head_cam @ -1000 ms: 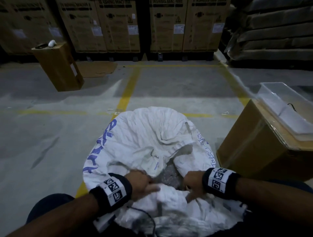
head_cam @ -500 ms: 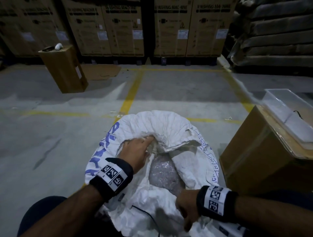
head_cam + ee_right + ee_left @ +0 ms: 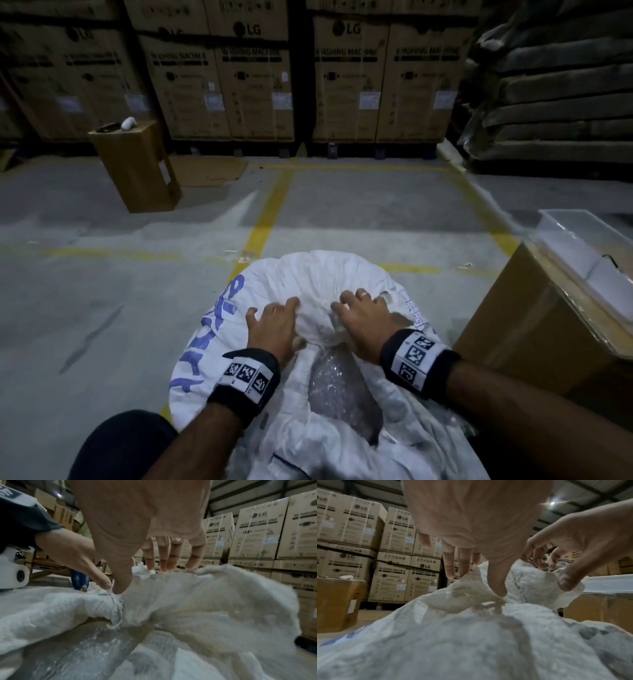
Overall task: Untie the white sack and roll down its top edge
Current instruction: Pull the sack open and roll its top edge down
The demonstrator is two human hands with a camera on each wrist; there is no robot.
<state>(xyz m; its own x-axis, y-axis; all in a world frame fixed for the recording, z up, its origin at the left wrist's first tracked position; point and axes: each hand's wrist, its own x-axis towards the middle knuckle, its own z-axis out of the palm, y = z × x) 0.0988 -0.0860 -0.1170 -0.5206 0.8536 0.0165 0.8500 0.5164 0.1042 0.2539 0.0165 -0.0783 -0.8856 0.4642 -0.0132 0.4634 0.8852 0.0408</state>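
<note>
The white sack (image 3: 329, 274) with blue print stands on the floor between my knees. Its mouth is open, and clear crinkled plastic (image 3: 339, 387) shows inside. Both hands are on the far rim. My left hand (image 3: 274, 322) pinches a fold of the rim, thumb on the inner side and fingers over the top (image 3: 476, 582). Beside it, my right hand (image 3: 363, 318) grips the same rim, its thumb tip next to the left thumb (image 3: 142, 577). A frayed white string (image 3: 116, 609) hangs from the fabric below the thumbs.
A large cardboard box (image 3: 534, 329) with a clear plastic tub (image 3: 589, 253) on top stands close on the right. A smaller carton (image 3: 137, 164) sits far left. Stacked washing-machine boxes (image 3: 253, 78) line the back. Bare concrete with yellow lines lies ahead.
Both hands left the near edge of the sack mouth. The left reached to the far rim first, then the right joined it. The mouth has spread wider.
</note>
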